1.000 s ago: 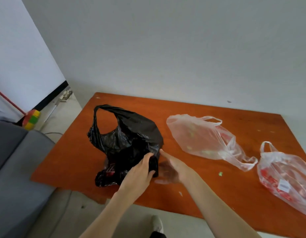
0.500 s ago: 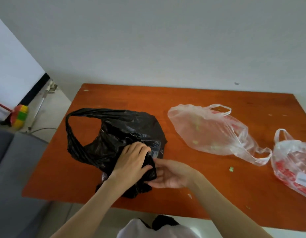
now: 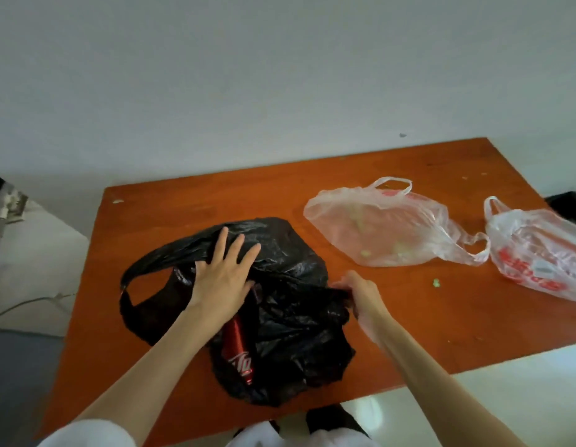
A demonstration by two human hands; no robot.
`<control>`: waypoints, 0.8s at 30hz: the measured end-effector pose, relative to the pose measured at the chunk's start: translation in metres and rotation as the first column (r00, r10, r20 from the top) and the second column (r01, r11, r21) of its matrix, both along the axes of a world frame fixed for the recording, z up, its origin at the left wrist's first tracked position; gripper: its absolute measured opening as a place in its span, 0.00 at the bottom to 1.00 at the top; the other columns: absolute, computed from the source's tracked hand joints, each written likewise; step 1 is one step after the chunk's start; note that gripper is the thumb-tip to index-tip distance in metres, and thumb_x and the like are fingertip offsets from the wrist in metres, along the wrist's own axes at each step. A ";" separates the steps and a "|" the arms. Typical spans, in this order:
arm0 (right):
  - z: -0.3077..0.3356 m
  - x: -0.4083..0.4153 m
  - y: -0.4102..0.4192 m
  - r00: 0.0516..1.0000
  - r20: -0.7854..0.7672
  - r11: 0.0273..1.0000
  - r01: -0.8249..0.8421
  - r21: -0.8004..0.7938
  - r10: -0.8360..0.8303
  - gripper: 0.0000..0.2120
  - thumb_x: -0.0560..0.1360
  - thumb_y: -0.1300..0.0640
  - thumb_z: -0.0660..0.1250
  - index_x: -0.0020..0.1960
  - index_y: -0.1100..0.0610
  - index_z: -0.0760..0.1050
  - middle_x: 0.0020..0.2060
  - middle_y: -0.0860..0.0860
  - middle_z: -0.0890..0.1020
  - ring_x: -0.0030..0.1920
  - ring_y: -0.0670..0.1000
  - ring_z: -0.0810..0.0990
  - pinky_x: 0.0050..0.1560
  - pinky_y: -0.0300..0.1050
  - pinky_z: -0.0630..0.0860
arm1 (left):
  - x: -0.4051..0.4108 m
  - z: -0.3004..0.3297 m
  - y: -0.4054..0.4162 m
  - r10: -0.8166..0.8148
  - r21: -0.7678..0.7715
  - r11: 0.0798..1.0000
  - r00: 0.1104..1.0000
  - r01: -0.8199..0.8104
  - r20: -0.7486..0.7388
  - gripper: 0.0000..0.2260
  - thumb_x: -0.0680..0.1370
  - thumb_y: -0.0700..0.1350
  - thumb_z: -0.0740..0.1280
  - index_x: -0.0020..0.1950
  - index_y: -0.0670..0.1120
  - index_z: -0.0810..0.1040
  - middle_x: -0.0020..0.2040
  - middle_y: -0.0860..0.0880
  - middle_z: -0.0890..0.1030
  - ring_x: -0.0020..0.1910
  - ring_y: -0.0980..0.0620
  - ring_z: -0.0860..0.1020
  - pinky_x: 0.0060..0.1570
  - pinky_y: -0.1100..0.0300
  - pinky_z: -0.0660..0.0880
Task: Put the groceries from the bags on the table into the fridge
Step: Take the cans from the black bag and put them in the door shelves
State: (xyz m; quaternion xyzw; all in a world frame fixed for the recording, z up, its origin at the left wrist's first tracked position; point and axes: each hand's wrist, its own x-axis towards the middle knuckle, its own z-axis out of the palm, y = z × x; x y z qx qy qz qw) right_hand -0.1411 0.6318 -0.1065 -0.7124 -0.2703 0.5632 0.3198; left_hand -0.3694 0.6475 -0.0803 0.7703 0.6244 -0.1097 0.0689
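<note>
Crumpled black plastic bag (image 3: pixel 290 253) on the orange wooden desk (image 3: pixel 183 201), left hand (image 3: pixel 225 272) flat on top, right hand (image 3: pixel 361 293) pinching its edge, red white-lettered can (image 3: pixel 238 353) just below the left wrist.

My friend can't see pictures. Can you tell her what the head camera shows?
A person's left hand presses flat on a black bag on an orange table, while the right hand pinches the bag's edge. A red can shows inside. Two clear bags lie to the right.
</note>
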 end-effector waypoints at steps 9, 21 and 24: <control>-0.029 -0.054 -0.044 0.360 0.767 0.779 -0.565 -0.274 0.531 0.38 0.72 0.37 0.64 0.72 0.59 0.57 0.67 0.57 0.62 0.71 0.59 0.55 0.70 0.50 0.61 | -0.027 -0.017 0.022 -0.086 -0.143 0.988 0.985 0.064 -0.149 0.30 0.76 0.37 0.64 0.74 0.44 0.54 0.67 0.43 0.69 0.68 0.43 0.65 0.62 0.49 0.67; -0.001 0.005 0.002 0.927 -0.271 0.923 0.157 -0.352 -0.261 0.14 0.77 0.66 0.52 0.38 0.65 0.72 0.34 0.59 0.79 0.37 0.58 0.76 0.40 0.51 0.73 | -0.028 0.010 0.061 0.091 -0.593 0.795 0.942 0.127 0.324 0.19 0.77 0.32 0.53 0.63 0.46 0.73 0.52 0.46 0.76 0.38 0.45 0.77 0.35 0.57 0.69; 0.002 0.008 0.027 0.941 -0.257 0.949 0.147 -0.280 -0.222 0.13 0.78 0.64 0.53 0.41 0.64 0.73 0.36 0.59 0.77 0.38 0.58 0.76 0.40 0.50 0.73 | -0.035 0.021 0.068 0.244 -0.698 0.708 0.891 0.107 0.384 0.13 0.80 0.37 0.56 0.62 0.46 0.74 0.59 0.53 0.74 0.59 0.44 0.74 0.53 0.53 0.70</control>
